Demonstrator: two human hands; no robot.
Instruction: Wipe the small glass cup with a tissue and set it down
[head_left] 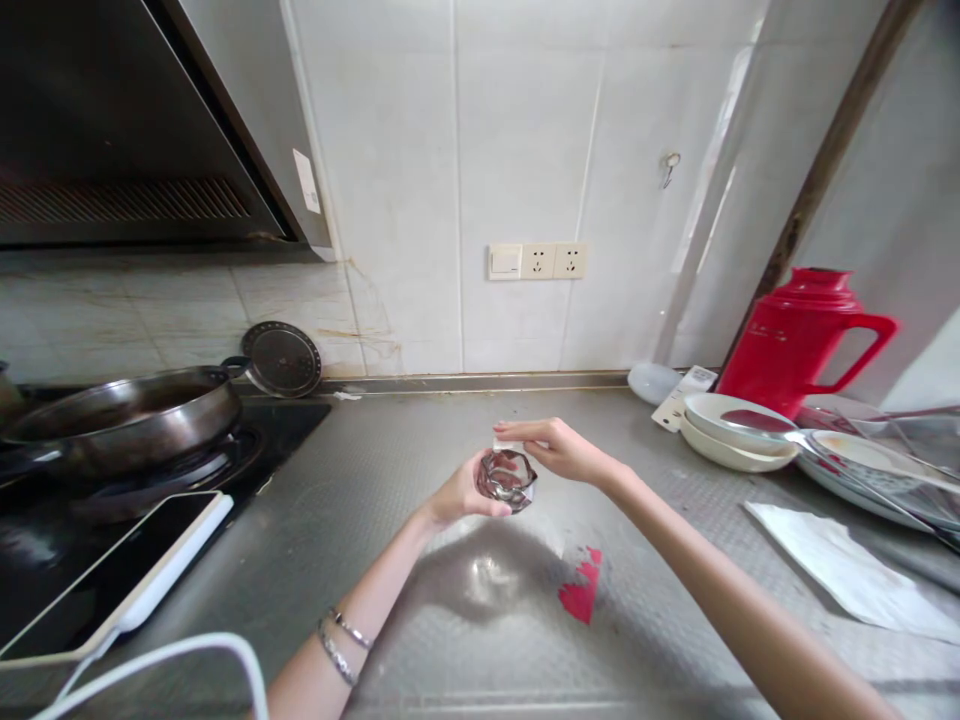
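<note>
A small faceted clear glass cup [508, 478] was held above the steel worktop [420, 450], gripped by the left hand [463, 492], while the right hand [556, 447] pinched a small white scrap [504, 444] at its rim, wiping apparently unfinished.

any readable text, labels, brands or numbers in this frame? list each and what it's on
None can be read.
White sticker on the range hood: print too small to read.
White flat pack by the red jug: marks on it blurred.
Wall switch and sockets: no lettering shows.
Tablet screen: dark.
Glass in the left hand, small white piece at the right hand: no print visible.
</note>
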